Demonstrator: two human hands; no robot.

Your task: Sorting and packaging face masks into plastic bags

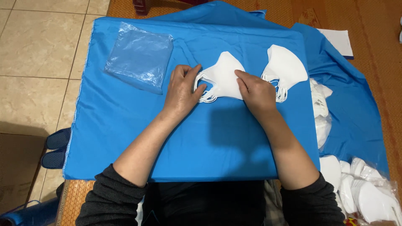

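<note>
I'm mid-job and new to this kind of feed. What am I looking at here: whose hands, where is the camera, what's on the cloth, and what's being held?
There is one picture, from a camera worn on a person's head, looking down at their own two bare hands. No machine is involved.

The hands work over a blue cloth spread on a table. Both rest on a small stack of white masks in the middle: the left hand has its fingers at the ear loops, the right hand presses on the stack's right side. Neither lifts it.

A second stack of masks lies just to the right, untouched. A clear plastic bag lies flat at upper left. More masks in plastic sit at lower right, off the table.
</note>
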